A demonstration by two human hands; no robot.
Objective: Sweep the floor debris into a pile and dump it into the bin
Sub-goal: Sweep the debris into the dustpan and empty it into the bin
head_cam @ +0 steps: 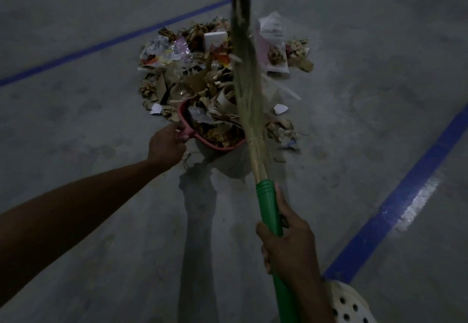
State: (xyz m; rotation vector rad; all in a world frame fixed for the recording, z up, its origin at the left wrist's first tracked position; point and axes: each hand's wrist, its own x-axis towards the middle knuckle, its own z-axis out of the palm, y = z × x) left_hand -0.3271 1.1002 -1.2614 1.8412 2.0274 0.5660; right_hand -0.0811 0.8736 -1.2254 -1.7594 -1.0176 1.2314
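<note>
Here, just above the middle of the frame, a debris pile (202, 52) of torn cardboard, crumpled paper and clear plastic wrappers lies on the grey concrete floor (76, 133). At the pile's near edge sits a pink dustpan (220, 147), tilted towards the pile and already heaped with brown scraps and paper.

The left hand (166, 146), reaching in from the lower left, has its fingers wrapped around the dustpan's handle.

The right hand (291, 244), at lower right, clenches the green plastic handle of a grass broom (249, 110), with the thumb laid up along the handle. The broom's bristles run from the handle up over the right side of the dustpan and across the pile to the top edge, where they are blurred.

A few loose white paper scraps (279, 108) lie beside the dustpan, left and right.

One blue tape line (101, 45) crosses the floor diagonally behind the pile, and a second blue tape stripe (395, 201) slants down the right side, shiny in one patch. A white perforated clog (347, 305) shows in the bottom right corner. Dark arm shadows (200, 221) fall on the floor between the two hands.
</note>
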